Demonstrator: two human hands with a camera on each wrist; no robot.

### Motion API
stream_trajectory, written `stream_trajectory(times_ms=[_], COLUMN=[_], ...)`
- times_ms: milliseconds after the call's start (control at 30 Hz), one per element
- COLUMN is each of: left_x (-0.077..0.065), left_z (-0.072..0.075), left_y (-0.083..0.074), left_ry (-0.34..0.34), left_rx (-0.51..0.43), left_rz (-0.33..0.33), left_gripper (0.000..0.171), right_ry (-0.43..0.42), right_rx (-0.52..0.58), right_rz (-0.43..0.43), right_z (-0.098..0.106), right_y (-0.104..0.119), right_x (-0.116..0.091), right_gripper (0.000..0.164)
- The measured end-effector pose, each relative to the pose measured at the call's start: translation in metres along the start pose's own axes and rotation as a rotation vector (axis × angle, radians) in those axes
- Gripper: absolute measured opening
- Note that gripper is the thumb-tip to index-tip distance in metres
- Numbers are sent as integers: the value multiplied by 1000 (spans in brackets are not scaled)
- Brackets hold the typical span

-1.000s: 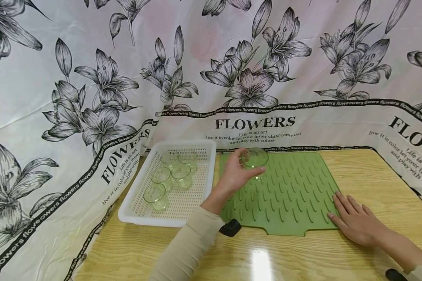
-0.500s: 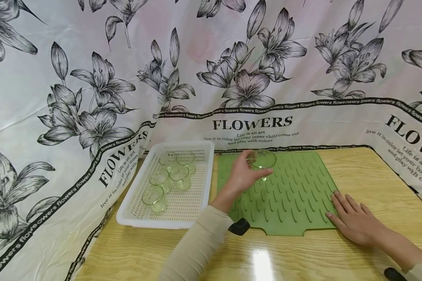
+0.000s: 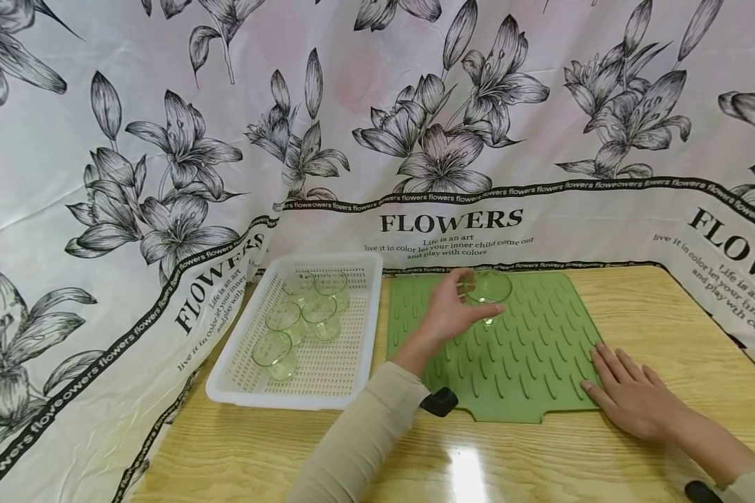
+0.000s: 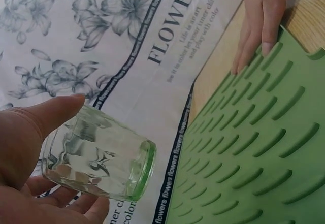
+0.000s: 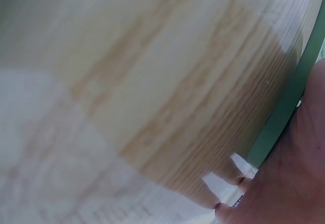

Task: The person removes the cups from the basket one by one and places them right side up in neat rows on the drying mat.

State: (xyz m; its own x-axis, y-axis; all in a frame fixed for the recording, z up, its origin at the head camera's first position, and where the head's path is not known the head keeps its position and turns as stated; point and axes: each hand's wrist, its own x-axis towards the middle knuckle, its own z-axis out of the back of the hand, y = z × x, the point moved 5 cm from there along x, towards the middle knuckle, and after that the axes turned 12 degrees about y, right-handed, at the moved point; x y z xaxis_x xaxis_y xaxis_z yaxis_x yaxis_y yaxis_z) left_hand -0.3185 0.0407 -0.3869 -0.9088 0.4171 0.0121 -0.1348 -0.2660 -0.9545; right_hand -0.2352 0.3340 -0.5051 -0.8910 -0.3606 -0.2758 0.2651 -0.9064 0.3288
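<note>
Here's the clear green-tinted glass (image 3: 489,290), up in the air over the far part of the green mat (image 3: 509,370), mouth facing up, and the left wrist view shows its base apart from the mat's ridges. And it's the left hand (image 3: 449,307) that has it: thumb on one side, fingers curled round the other, clamped on the glass near its rim.

Across to the mat's right edge, and there's the right hand (image 3: 632,395), palm down, fingers stretched out, thumb spread apart from them, nothing in its grip, fingertips touching the mat's border.

Just beside the mat on its left sits the white basket (image 3: 270,400), perforated floor and all, and inside it five more glasses (image 3: 275,356), mouths up, grouped toward the side away from the mat.

Under all of it, the wood-grained table (image 3: 686,328) runs out past the mat on the right and in front, a bright patch of light shining just before the mat's tab. Beyond the mat's far edge rises the white fabric (image 3: 327,63), printed with black lilies and the word FLOWERS.
</note>
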Motion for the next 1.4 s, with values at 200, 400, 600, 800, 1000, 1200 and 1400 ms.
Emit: stream_trajectory(times_ms=[200, 400, 600, 800, 1000, 1200, 1400], left_x=[8, 20, 31, 38, 46, 54, 58], left_z=[-7, -12, -17, -22, -29, -36, -44], left_y=[1, 7, 14, 20, 21, 26, 35], left_ry=[15, 35, 58, 71, 77, 69, 62], left_rx=[16, -11, -30, -53, -70, -54, -30], left_rz=[-2, -18, -5, -6, -30, -26, -4], left_gripper=[79, 78, 82, 79, 78, 77, 81], right_ry=[5, 7, 13, 13, 5, 6, 4], right_rx=[5, -6, -8, -12, -18, -13, -8], right_rz=[9, 4, -6, -6, -7, -10, -11], right_z=[-1, 0, 1, 1, 5, 4, 0], right_y=[0, -2, -1, 1, 0, -2, -1], right_x=[2, 1, 0, -1, 0, 1, 2], right_gripper=[76, 76, 76, 75, 75, 76, 76])
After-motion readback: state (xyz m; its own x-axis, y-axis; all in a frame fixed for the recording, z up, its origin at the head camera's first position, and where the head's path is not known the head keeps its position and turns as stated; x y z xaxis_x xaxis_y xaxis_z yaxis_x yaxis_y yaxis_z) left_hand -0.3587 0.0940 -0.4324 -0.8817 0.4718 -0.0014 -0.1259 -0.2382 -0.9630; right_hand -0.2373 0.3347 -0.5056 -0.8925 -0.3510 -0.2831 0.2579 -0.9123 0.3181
